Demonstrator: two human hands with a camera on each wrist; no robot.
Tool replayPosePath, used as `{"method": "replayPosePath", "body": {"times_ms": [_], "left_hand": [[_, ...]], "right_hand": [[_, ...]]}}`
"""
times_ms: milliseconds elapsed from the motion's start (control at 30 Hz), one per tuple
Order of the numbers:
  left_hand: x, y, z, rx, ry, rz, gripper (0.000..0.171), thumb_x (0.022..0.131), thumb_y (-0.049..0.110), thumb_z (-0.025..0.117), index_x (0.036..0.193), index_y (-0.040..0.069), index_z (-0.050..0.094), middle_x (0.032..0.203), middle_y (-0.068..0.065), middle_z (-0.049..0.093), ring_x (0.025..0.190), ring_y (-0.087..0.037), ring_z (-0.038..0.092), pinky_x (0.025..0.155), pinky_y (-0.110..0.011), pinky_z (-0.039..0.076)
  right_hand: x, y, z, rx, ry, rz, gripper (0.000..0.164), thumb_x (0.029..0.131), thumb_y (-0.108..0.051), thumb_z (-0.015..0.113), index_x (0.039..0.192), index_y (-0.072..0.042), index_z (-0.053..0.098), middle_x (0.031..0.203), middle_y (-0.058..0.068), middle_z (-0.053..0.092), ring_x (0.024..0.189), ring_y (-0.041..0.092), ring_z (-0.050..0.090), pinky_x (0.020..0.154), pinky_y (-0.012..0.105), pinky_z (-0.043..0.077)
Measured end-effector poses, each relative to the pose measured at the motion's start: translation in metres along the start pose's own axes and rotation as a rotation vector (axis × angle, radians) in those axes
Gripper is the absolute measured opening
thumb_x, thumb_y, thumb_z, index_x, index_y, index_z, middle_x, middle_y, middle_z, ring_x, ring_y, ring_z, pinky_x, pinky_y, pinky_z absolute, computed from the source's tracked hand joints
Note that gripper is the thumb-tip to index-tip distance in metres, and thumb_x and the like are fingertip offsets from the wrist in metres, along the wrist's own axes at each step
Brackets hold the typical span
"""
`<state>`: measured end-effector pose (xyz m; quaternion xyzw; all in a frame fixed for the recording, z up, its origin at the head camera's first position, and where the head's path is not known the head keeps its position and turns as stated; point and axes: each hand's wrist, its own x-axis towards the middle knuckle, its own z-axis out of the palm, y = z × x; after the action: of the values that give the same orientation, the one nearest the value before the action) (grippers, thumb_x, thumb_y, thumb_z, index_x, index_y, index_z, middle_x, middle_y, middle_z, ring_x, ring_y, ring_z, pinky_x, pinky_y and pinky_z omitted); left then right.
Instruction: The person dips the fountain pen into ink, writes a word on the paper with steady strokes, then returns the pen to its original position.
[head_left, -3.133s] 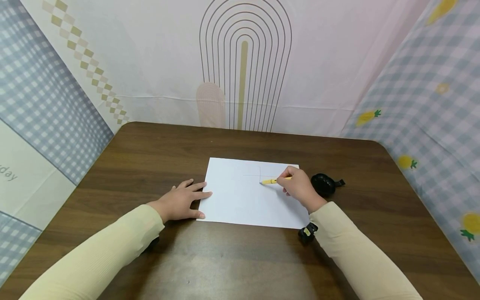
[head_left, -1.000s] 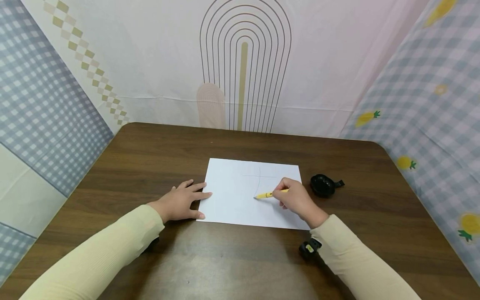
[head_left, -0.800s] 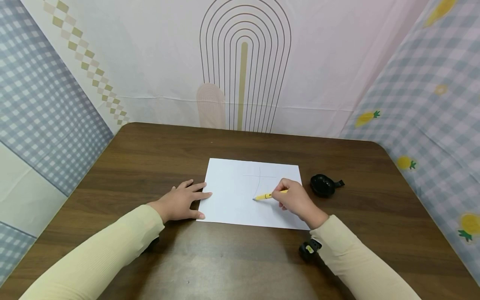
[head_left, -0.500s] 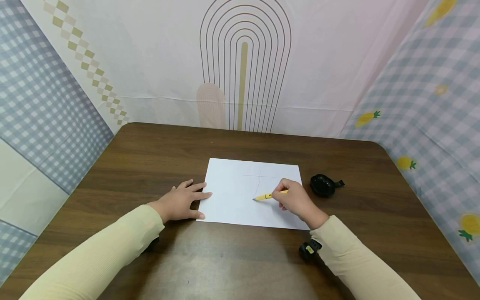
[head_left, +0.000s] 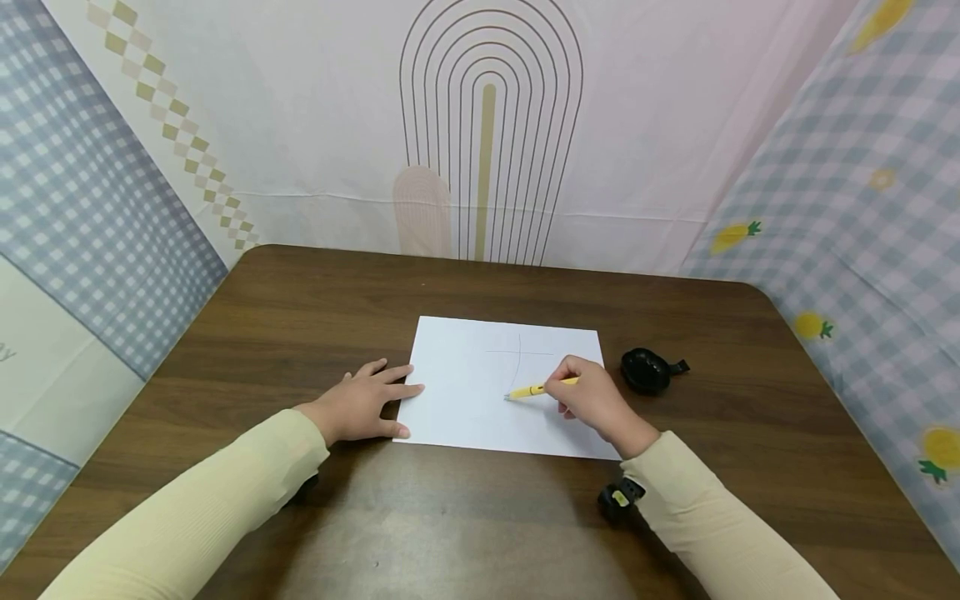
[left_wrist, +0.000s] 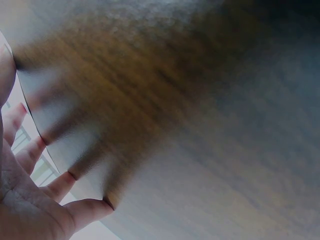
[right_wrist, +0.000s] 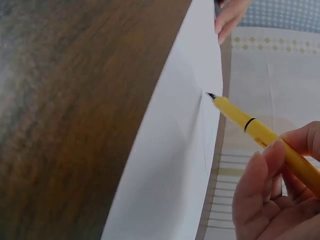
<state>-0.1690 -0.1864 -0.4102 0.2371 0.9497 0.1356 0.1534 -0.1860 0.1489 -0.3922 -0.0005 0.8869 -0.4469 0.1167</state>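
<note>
A white sheet of paper lies on the brown table. My left hand rests flat at its left edge with the fingers spread, two fingertips and the thumb over the paper. In my right hand I pinch a yellow fountain pen between thumb and fingers. Its dark metal nib points at the lower end of a thin curved line on the sheet, and the right wrist view has the nib right by that line. A short horizontal line crosses the curve near its top.
To the right of the paper sits a small black oval object with a short tab. Black wrist cameras are strapped under both sleeves, the right one close over the table. Patterned cloth hangs behind the table.
Over three seconds my right hand has come towards me and slightly left, and the vertical line has grown into a longer curve bending left. Since half a second ago the nib has barely shifted.
</note>
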Motion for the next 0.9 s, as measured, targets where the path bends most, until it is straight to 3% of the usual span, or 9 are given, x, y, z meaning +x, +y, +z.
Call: {"method": "replayPosePath", "body": {"times_ms": [200,900], "left_hand": [[0.001,0.000,0.000,-0.006,-0.007,-0.004,0.068,0.086,0.046,0.070,0.146,0.025,0.046,0.158,-0.007,0.027,0.143,-0.046,0.017,0.100,-0.075,0.022],[0.000,0.000,0.000,-0.009,-0.002,-0.007,0.068,0.086,0.045,0.070,0.146,0.024,0.046,0.158,-0.007,0.027,0.143,-0.046,0.017,0.100,-0.076,0.021]], "right_hand": [[0.006,0.002,-0.008,0.035,0.045,0.031,0.013,0.092,-0.016,0.061,0.095,-0.003,0.062,0.090,0.016,0.062,0.068,0.020,0.057,0.062,0.027,0.053],[0.023,0.007,-0.014,0.053,0.081,0.059,0.015,0.094,-0.018,0.059,0.100,-0.004,0.060,0.102,0.017,0.062,0.072,0.022,0.057,0.063,0.027,0.052]]}}
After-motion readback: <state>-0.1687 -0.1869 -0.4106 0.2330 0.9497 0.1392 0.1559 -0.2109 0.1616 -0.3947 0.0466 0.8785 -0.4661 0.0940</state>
